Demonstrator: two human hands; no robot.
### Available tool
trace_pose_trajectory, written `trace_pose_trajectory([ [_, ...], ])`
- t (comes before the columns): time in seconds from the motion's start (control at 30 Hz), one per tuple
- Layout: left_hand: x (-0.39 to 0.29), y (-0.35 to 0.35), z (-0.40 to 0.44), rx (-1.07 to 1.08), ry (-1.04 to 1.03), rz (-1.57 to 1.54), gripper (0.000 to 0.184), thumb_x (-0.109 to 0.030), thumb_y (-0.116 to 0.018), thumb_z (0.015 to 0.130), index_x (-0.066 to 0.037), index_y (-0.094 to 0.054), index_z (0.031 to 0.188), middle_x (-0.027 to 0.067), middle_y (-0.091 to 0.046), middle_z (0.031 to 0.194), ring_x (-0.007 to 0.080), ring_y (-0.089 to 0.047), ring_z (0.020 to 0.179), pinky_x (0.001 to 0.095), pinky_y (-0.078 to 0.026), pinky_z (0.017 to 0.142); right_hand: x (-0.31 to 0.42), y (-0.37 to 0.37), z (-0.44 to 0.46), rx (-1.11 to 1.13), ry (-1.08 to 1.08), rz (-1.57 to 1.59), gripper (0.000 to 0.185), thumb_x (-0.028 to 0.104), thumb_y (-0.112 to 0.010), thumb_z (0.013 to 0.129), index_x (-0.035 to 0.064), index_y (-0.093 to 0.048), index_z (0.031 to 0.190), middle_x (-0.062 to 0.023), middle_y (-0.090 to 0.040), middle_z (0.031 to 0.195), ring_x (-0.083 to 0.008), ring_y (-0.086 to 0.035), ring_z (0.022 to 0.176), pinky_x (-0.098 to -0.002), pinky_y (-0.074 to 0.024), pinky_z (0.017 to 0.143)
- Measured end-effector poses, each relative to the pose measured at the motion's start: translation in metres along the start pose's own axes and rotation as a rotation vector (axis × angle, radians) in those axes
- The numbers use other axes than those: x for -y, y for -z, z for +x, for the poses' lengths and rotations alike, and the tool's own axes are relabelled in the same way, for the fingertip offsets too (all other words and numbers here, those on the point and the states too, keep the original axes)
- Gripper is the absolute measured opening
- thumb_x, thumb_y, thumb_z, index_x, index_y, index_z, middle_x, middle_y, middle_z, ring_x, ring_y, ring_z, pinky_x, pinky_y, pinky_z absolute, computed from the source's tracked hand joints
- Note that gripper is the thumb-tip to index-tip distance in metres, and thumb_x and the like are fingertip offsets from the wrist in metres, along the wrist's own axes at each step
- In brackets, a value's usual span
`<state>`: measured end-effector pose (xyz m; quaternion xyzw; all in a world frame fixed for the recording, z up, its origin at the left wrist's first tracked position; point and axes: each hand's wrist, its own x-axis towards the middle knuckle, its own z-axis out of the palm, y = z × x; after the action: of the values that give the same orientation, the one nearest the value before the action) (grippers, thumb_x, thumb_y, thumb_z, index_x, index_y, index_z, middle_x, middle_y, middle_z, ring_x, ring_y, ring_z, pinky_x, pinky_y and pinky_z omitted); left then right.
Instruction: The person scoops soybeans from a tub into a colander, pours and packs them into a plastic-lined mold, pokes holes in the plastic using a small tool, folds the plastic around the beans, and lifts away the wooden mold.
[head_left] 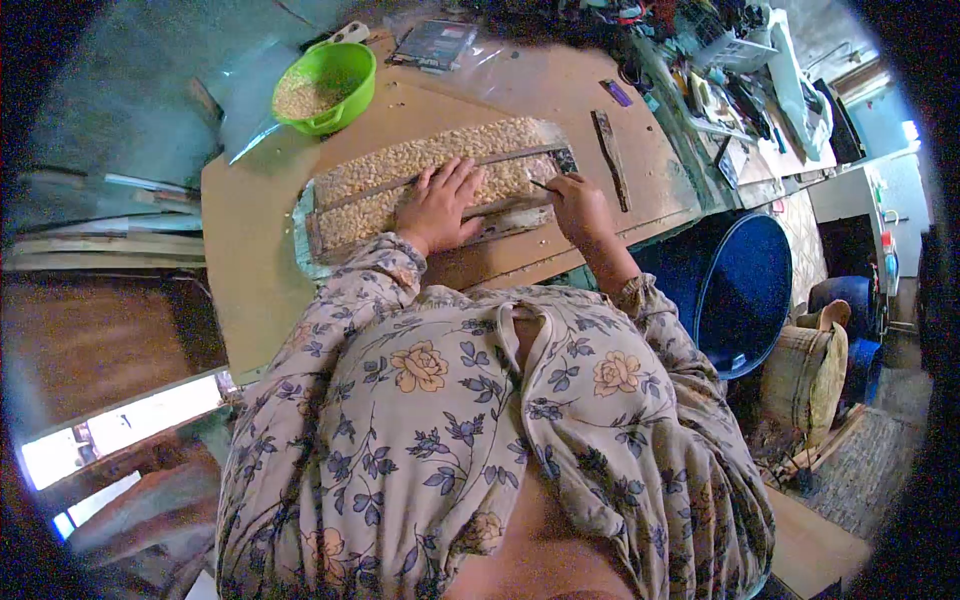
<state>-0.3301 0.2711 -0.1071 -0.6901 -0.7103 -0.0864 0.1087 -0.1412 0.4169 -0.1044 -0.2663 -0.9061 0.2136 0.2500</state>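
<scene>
A long slab of small pale pieces, like nuts or pebbles [370,170], lies on the table, with a dark strip [360,192] running lengthwise across it. My left hand [440,205] rests on the slab with its fingers stretched out, over the strip. At the slab's right end, my right hand [582,210] is closed around a thin dark tool [541,186], whose tip points left at the pieces. Most of the tool is hidden in the fingers. Along the slab's near side runs a worn wooden edge [515,222].
A green bowl [350,95] of similar pale pieces stands at the back left. On the brown tabletop [255,230] lie a dark wooden strip [609,160], a purple object [617,93] and a flat dark case [437,45]. A blue barrel [745,290] stands below at right.
</scene>
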Motion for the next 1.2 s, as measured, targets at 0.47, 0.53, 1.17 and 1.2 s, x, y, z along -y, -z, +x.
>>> trace_pose_trajectory([
  [0.47, 0.059, -0.012, 0.004, -0.082, -0.054, 0.023, 0.045, -0.014, -0.039, 0.082, -0.011, -0.035, 0.127, 0.0092, -0.032, 0.133, 0.0258, -0.028, 0.123, 0.0456, -0.021, 0.099, 0.061, -0.036, 0.046, 0.093, -0.032, -0.098, 0.016, 0.014, -0.052, 0.077, 0.0030, -0.061, 0.084, -0.0160, -0.058, 0.083, -0.0343, -0.055, 0.078, -0.0396, -0.0443, 0.069],
  [0.53, 0.051, -0.010, 0.002, -0.072, -0.046, -0.014, 0.046, -0.010, -0.040, 0.081, -0.011, -0.035, 0.126, 0.0081, -0.031, 0.133, 0.0256, -0.028, 0.123, 0.0446, -0.019, 0.100, 0.057, -0.022, 0.037, -0.057, -0.006, 0.052, 0.014, 0.013, -0.056, 0.075, 0.0031, -0.061, 0.084, -0.0157, -0.059, 0.084, -0.0320, -0.056, 0.077, -0.0358, -0.0457, 0.068],
  [1.17, 0.014, 0.015, 0.053, 0.172, -0.241, -0.144, 0.075, -0.037, -0.059, 0.068, -0.013, -0.028, 0.131, 0.0137, -0.024, 0.135, 0.0314, -0.021, 0.125, 0.0502, -0.016, 0.099, -0.234, 0.049, -0.019, -0.604, -0.690, -0.310, 0.023, 0.029, -0.065, 0.066, 0.0103, -0.063, 0.079, -0.0104, -0.062, 0.077, -0.0274, -0.060, 0.075, -0.0347, -0.0465, 0.067],
  [1.2, 0.020, 0.021, 0.053, 0.193, -0.206, -0.169, 0.076, -0.035, -0.060, 0.067, -0.011, -0.027, 0.131, 0.0153, -0.024, 0.135, 0.0320, -0.023, 0.125, 0.0485, -0.017, 0.099, -0.236, 0.048, -0.015, -0.594, -0.685, -0.304, 0.023, 0.029, -0.065, 0.066, 0.0103, -0.063, 0.079, -0.0104, -0.062, 0.077, -0.0274, -0.060, 0.075, -0.0347, -0.0465, 0.067],
])
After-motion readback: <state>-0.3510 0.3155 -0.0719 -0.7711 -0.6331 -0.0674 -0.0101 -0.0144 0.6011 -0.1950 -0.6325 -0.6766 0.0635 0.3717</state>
